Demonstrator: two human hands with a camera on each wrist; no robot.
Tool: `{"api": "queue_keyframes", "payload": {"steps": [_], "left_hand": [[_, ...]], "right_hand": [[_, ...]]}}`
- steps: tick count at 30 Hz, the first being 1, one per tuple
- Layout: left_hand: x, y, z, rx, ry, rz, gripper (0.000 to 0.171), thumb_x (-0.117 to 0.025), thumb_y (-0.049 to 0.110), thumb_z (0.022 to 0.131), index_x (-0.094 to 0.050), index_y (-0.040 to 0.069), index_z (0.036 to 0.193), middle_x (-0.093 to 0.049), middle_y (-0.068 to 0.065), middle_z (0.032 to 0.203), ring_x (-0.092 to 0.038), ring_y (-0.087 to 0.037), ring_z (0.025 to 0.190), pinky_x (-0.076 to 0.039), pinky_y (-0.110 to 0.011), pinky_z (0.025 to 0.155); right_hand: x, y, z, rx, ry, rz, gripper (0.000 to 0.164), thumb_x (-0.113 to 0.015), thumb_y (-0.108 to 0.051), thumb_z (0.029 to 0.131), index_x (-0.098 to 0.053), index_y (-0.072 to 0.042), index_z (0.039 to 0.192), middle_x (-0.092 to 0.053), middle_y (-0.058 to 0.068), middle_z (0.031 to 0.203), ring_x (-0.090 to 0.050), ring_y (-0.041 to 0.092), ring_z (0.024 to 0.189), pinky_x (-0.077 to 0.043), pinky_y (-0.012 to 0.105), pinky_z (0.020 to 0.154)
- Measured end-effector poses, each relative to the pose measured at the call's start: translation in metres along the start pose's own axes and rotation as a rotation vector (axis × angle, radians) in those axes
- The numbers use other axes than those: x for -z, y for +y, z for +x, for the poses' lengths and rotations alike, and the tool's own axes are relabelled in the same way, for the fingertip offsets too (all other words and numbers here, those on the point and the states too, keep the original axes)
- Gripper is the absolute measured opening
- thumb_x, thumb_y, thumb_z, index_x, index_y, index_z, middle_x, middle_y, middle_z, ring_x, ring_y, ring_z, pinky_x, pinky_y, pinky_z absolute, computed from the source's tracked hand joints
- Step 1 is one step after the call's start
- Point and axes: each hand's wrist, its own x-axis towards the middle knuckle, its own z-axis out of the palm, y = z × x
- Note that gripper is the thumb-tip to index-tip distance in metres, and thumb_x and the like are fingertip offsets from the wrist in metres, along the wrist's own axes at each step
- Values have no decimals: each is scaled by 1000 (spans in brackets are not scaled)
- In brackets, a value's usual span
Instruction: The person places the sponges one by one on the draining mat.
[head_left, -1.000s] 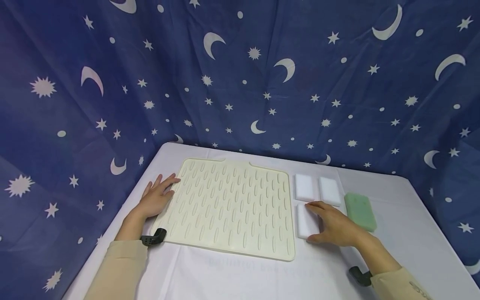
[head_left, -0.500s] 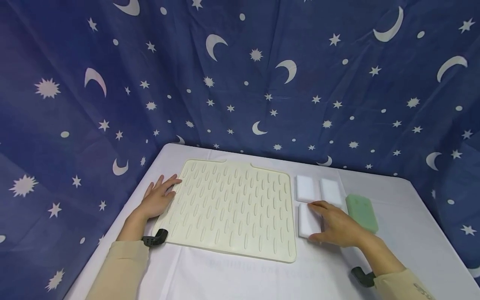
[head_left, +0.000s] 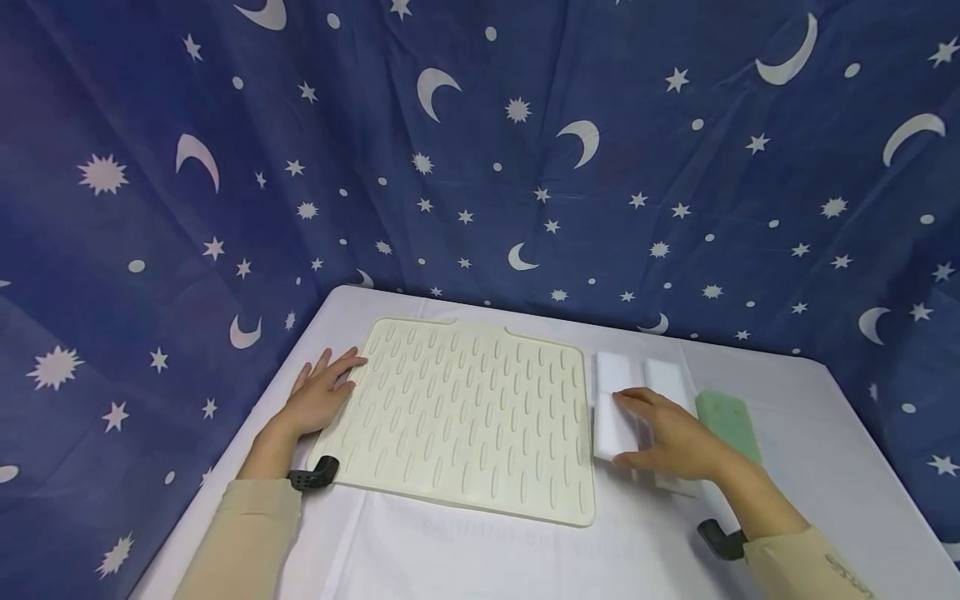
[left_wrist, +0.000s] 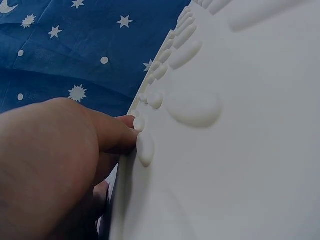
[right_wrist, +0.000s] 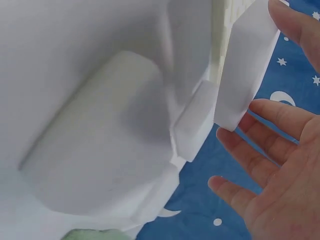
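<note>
My left hand (head_left: pixel 311 408) rests at the left edge of a cream ribbed mat (head_left: pixel 472 417), fingers relaxed and fingertips on its rim. In the left wrist view, the fingers (left_wrist: pixel 117 135) meet that rim. My right hand (head_left: pixel 678 437) holds a white sponge block (head_left: pixel 615 429) between thumb and fingertips, just right of the mat. The right wrist view shows this block tilted and raised above the other blocks. Two more white sponge blocks (head_left: pixel 613 369) lie behind it, the right one partly hidden by the hand. Another pale block (head_left: pixel 678 486) shows from under the right hand.
A green sponge (head_left: pixel 729 421) lies right of the white blocks. White cloth (head_left: pixel 465 562) covers the table. A blue curtain (head_left: pixel 480 150) with moons and stars hangs behind and to the left. Dark wrist cameras (head_left: pixel 315 473) sit at both wrists.
The right hand has raised the white sponge block and moved it slightly away from me, so it now overlaps the block behind it. A pale block beneath has come into view. The left hand stays put.
</note>
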Motion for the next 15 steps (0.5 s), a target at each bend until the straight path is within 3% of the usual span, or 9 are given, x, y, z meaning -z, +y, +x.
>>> {"api": "queue_keyframes", "payload": {"steps": [15], "left_hand": [[-1,0,0,0,4,7,41,-43,18,102,-45,19,144,-23,-4,162,2,-35,151,11,-56,119]], "right_hand": [[16,-18,28,1,-34,-1,94,-81,-57,70,-44,-13,144,-43,7,147,-44,32,134,-42,53,108]]}}
